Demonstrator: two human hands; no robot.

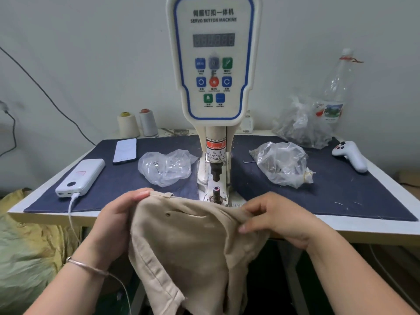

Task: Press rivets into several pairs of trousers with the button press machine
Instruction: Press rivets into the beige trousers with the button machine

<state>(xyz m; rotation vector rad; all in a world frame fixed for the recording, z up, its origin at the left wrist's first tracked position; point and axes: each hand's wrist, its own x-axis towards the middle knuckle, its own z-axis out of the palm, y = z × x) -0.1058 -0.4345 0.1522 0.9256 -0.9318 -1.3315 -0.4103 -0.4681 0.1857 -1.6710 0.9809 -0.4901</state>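
Trousers [191,246] held between both hands — left hand [113,223], right hand [279,221] each pinching waistband edge.

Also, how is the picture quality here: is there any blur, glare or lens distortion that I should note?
In the head view, light is soft and even. The wide lens bends the table edge and the machine panel. The display digits and small button labels are blurred. The plastic bags show glare. The trousers, left hand and right hand are reasonably sharp.
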